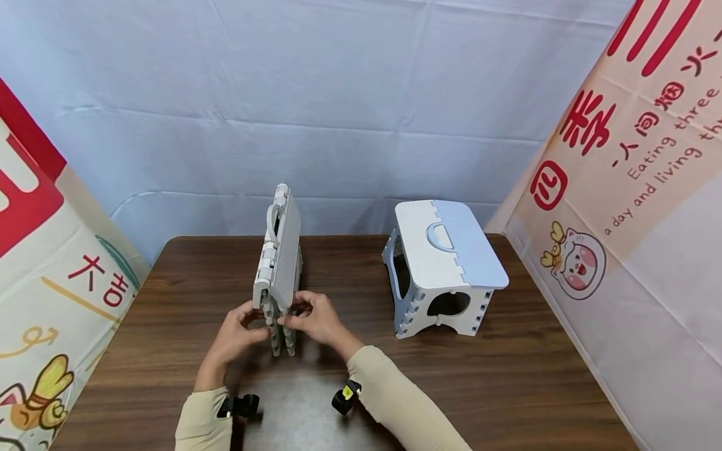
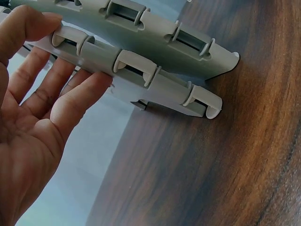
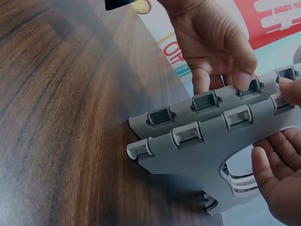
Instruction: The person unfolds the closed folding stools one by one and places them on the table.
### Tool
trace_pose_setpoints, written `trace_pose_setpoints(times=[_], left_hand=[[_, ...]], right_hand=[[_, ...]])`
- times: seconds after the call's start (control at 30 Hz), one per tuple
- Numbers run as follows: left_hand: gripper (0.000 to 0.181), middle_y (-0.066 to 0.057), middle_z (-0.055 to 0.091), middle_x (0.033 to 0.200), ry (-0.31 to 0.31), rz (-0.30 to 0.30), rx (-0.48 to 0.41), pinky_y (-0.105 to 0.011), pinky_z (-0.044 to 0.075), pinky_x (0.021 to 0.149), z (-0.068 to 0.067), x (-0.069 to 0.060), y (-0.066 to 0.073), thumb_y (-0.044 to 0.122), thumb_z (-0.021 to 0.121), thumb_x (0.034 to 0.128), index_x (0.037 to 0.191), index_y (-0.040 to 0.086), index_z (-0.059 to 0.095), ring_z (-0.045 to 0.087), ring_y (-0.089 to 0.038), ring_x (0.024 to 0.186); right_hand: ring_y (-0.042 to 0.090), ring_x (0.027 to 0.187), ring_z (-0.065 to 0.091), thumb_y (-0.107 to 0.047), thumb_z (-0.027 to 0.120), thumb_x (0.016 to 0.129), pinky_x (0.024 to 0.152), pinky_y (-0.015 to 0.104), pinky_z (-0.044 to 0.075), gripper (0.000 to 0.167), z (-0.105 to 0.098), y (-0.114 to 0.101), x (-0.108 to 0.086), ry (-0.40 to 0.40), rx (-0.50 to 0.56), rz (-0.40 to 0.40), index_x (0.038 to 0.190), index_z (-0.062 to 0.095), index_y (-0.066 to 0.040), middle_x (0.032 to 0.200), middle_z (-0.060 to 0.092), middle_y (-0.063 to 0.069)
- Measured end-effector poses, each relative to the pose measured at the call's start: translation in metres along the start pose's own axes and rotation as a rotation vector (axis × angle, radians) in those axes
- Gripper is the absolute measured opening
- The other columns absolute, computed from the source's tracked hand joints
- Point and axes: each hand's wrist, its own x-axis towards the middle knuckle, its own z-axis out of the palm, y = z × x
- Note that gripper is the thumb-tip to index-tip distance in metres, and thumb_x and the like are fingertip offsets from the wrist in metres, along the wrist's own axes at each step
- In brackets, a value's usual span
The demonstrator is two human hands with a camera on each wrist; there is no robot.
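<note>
A white and grey folding stool (image 1: 287,250), folded nearly flat, stands on edge on the table with its carry handle (image 1: 273,223) facing left. My left hand (image 1: 234,335) grips the edge of its left leg panel, thumb on top and fingers behind, as the left wrist view shows. On the other side, my right hand (image 1: 318,319) pinches the right leg panel (image 3: 188,150) between thumb and fingers. A narrow gap separates the two hinged leg panels. In the head view, part of the right hand's fingers is hidden behind the stool.
A second folding stool (image 1: 434,269), white and light blue, stands unfolded to the right on the dark wooden table (image 1: 350,275). Behind the table hangs a pale cloth (image 1: 350,125). Printed cloths hang at both sides. Each wrist carries a black strap mount (image 1: 239,406).
</note>
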Motion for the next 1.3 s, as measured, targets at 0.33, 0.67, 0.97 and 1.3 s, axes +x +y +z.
trace_pose_setpoints(times=[0.33, 0.67, 0.97, 1.3], left_hand=[[0.039, -0.009, 0.062, 0.096, -0.016, 0.018, -0.036, -0.028, 0.052, 0.068, 0.001, 0.000, 0.001, -0.017, 0.065, 0.0714, 0.108, -0.006, 0.058, 0.058, -0.020, 0.091], [0.040, -0.008, 0.061, 0.100, -0.016, -0.008, -0.077, -0.029, 0.052, 0.073, 0.000, -0.001, 0.002, -0.019, 0.065, 0.0724, 0.110, -0.009, 0.055, 0.057, -0.018, 0.094], [0.040, -0.016, 0.058, 0.102, -0.034, -0.011, -0.093, -0.030, 0.052, 0.073, -0.002, -0.002, 0.004, -0.018, 0.064, 0.0731, 0.112, -0.012, 0.053, 0.059, -0.017, 0.095], [0.040, -0.024, 0.057, 0.102, -0.054, -0.003, -0.107, -0.029, 0.052, 0.073, -0.002, -0.001, 0.003, -0.018, 0.063, 0.0736, 0.112, -0.013, 0.052, 0.059, -0.021, 0.095]], right_hand=[[0.013, 0.077, 0.062, 0.000, 0.075, 0.075, 0.067, 0.024, 0.051, 0.034, -0.006, 0.013, 0.003, -0.007, 0.041, 0.021, 0.106, 0.063, 0.005, 0.095, 0.066, 0.009], [0.024, 0.084, 0.064, -0.008, 0.078, 0.074, 0.069, 0.025, 0.051, 0.033, -0.010, 0.023, 0.005, -0.011, 0.045, 0.036, 0.103, 0.065, 0.000, 0.093, 0.065, 0.003], [0.026, 0.082, 0.065, -0.004, 0.076, 0.073, 0.064, 0.024, 0.051, 0.030, -0.013, 0.020, 0.004, -0.024, 0.074, 0.034, 0.100, 0.064, 0.002, 0.092, 0.065, 0.006], [0.037, 0.086, 0.063, 0.002, 0.073, 0.074, 0.063, 0.022, 0.051, 0.029, -0.019, -0.007, -0.006, -0.042, 0.084, 0.012, 0.100, 0.061, 0.008, 0.093, 0.064, 0.017]])
